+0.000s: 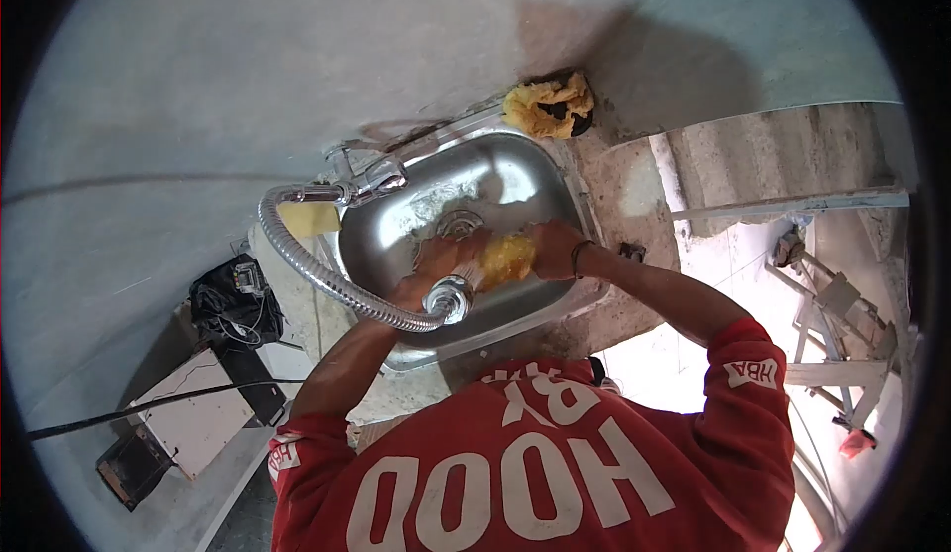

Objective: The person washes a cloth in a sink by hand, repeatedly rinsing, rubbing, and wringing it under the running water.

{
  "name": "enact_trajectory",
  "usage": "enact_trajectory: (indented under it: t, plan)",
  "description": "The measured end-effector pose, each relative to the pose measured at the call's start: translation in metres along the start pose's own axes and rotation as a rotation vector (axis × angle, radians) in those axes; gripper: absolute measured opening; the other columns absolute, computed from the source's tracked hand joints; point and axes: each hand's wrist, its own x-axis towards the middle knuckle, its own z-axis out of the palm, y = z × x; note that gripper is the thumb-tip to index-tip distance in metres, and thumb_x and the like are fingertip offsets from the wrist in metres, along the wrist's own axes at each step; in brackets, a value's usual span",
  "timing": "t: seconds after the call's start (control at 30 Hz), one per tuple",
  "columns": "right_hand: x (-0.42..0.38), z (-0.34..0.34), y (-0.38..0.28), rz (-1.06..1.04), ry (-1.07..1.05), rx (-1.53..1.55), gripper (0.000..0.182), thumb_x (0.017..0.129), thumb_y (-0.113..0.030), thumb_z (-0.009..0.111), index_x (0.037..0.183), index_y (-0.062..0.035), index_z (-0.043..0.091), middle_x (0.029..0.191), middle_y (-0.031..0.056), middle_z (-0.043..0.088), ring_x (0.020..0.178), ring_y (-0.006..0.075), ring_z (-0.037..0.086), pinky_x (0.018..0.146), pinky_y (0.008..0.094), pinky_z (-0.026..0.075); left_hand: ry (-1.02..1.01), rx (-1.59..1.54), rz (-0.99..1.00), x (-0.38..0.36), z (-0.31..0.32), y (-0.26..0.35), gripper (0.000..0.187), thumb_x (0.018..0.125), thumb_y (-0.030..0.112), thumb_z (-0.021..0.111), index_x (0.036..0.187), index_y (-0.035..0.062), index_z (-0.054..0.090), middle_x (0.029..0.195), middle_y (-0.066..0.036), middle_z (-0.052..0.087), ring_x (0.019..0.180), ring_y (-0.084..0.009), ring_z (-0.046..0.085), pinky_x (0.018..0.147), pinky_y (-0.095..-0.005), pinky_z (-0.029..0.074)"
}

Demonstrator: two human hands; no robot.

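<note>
A wet yellow sponge [507, 259] is between my two hands, low over the steel sink [510, 166]. My right hand [555, 248], with a dark band at the wrist, is closed around the sponge's right side. On the other side, my left hand [443, 255] is bent in near the drain [459, 223]; its fingers are partly hidden, and I cannot see clearly how they meet the sponge. The flexible chrome faucet [307, 255] arches over my left forearm, its spout head just above that wrist. Water appears to run from it beside the sponge.
Torn yellow foam [540, 108] lies in a black holder at the sink's back right corner. A yellow cloth [309, 218] is left of the basin. A black bag [238, 300] and a white panel [193, 408] stand left. Wooden trestles [842, 324] are at right.
</note>
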Motion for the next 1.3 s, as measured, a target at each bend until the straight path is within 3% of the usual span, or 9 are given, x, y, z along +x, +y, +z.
enact_trajectory:
  t: [0.07,0.27,0.43,0.6,0.8,0.9,1.07,1.13,1.3]
  plan:
    - [-0.016,-0.016,-0.01,0.158,-0.192,0.421,0.039,0.077,-0.011,0.077,0.115,-0.0047,0.072,0.103,0.0147,0.073,0.076,0.0252,0.074,0.066,0.037,0.063,-0.104,1.495,-0.437,0.027,0.006,0.019,0.068,0.095,0.014,0.067,0.159,0.0246,0.045,0.126,-0.011,0.071,0.098,-0.0312,0.074,0.089,-0.0441,0.061]
    - [-0.032,0.073,-0.069,0.345,-0.374,1.935,0.024,0.082,-0.024,0.073,0.096,-0.0048,0.068,0.072,0.0056,0.062,0.051,0.0134,0.055,0.043,0.028,0.046,0.111,1.446,0.486,0.021,-0.045,-0.043,0.076,0.081,0.022,0.08,0.152,0.026,0.055,0.122,-0.006,0.074,0.097,-0.0322,0.076,0.083,-0.0464,0.063]
    - [-0.026,0.022,-0.147,-0.263,-0.294,3.001,0.022,0.087,-0.026,0.067,0.086,-0.0049,0.061,0.068,0.0035,0.051,0.053,0.0114,0.047,0.046,0.0228,0.038,0.486,0.863,0.423,0.021,-0.011,-0.068,0.055,0.087,0.02,0.079,0.138,0.0101,0.061,0.113,-0.008,0.073,0.098,-0.0241,0.074,0.084,-0.0375,0.062]
    - [-0.02,0.006,-0.111,-0.029,-0.203,2.718,0.022,0.086,-0.026,0.068,0.089,-0.0048,0.063,0.067,0.0027,0.053,0.056,0.0129,0.05,0.052,0.0248,0.043,0.647,0.197,0.424,0.05,-0.01,-0.105,0.05,0.089,0.02,0.08,0.13,0.0039,0.057,0.11,-0.008,0.068,0.097,-0.019,0.069,0.083,-0.0322,0.059]
    - [-0.043,0.024,-0.079,0.097,0.128,1.261,0.039,0.076,-0.023,0.08,0.106,-0.001,0.07,0.086,0.0119,0.073,0.075,0.0245,0.072,0.071,0.0375,0.058,0.837,1.091,0.01,0.015,0.005,-0.067,0.093,0.075,0.03,0.092,0.155,0.0174,0.047,0.139,-0.021,0.06,0.132,-0.0355,0.059,0.11,-0.043,0.047]
    - [-0.06,0.027,-0.091,0.078,0.307,0.895,0.044,0.074,-0.022,0.081,0.111,-0.0013,0.07,0.093,0.0178,0.076,0.087,0.0331,0.076,0.082,0.0435,0.06,0.374,0.101,0.25,0.008,-0.013,-0.084,0.091,0.082,0.006,0.084,0.161,0.0108,0.039,0.158,-0.013,0.048,0.143,-0.0272,0.05,0.119,-0.0381,0.04]
    - [-0.084,0.029,-0.108,0.132,0.448,0.649,0.05,0.077,-0.023,0.079,0.12,-0.0038,0.064,0.101,0.0212,0.075,0.094,0.0427,0.073,0.087,0.0514,0.059,0.521,0.225,0.245,0.0,-0.007,-0.072,0.069,0.093,0.021,0.079,0.153,0.009,0.049,0.146,-0.013,0.058,0.136,-0.0252,0.056,0.117,-0.0369,0.043]
    - [-0.088,0.037,-0.107,0.17,0.47,0.488,0.057,0.077,-0.021,0.078,0.128,-0.006,0.057,0.109,0.0191,0.072,0.097,0.0412,0.073,0.084,0.0533,0.059,0.395,-0.997,0.193,0.004,-0.004,-0.056,0.053,0.097,0.03,0.075,0.141,0.0074,0.057,0.131,-0.011,0.066,0.122,-0.0246,0.065,0.109,-0.0401,0.051]
    - [-0.087,0.05,-0.104,0.189,0.538,0.344,0.061,0.076,-0.018,0.078,0.132,-0.0093,0.055,0.113,0.0158,0.067,0.101,0.04,0.07,0.081,0.052,0.059,0.577,-0.832,0.198,0.025,0.016,-0.078,0.048,0.09,0.016,0.083,0.133,0.0077,0.062,0.107,-0.006,0.066,0.1,-0.0217,0.068,0.091,-0.0374,0.059]
